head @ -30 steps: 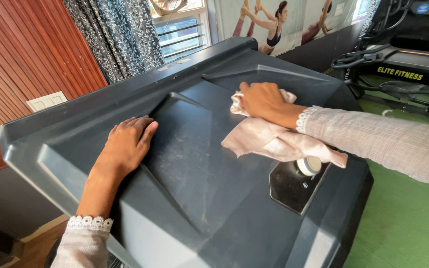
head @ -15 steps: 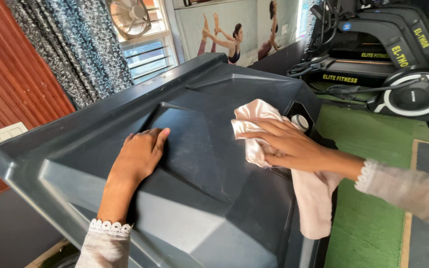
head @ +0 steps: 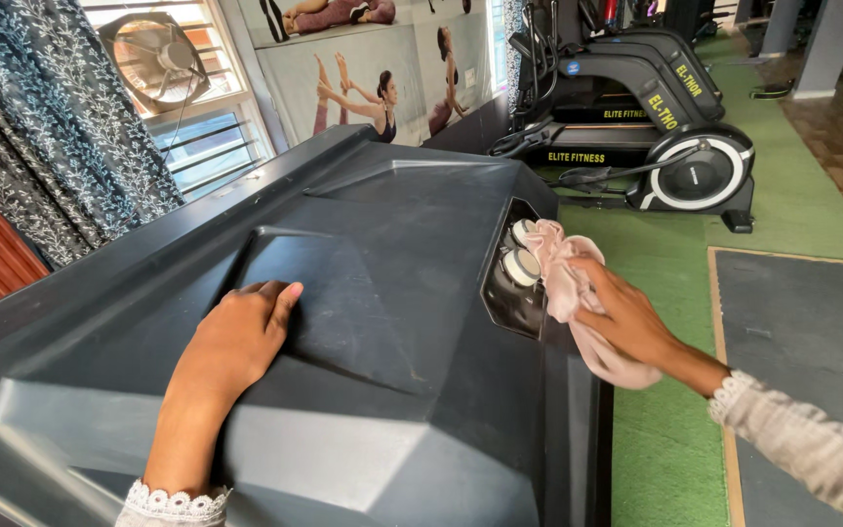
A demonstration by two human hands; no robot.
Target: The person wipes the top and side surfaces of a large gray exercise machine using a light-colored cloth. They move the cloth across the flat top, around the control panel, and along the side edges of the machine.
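While my left hand (head: pixel 236 342) lies flat and open on the raised panel of the dark grey plastic housing (head: pixel 392 224), bracing me against it, my right hand (head: pixel 626 317) is closed around a pale pink cloth (head: pixel 563 273) at the housing's right edge. I have the cloth bunched in my fingers and pressed up against the two round white knobs (head: pixel 521 256) set in a recessed black panel (head: pixel 504 298); its loose tail hangs down below my wrist, beside the housing's side wall. Beyond it I see green floor matting (head: pixel 665 429), a dark mat (head: pixel 812 322) and black exercise machines (head: pixel 656 127) farther off, with a fan (head: pixel 158 59) in the window behind a patterned curtain (head: pixel 41 137).

From here I judge the main risk to be the knobs: the cloth is wrapped close around them, and a hard sideways drag could turn one or snag a fold on its rim. The hanging tail could also catch on the panel's lower edge and pull the cloth out of my grip. My left palm rests on a smooth, sloped surface, so leaning harder to the right could let it slide. I cannot tell whether the knobs are loose.
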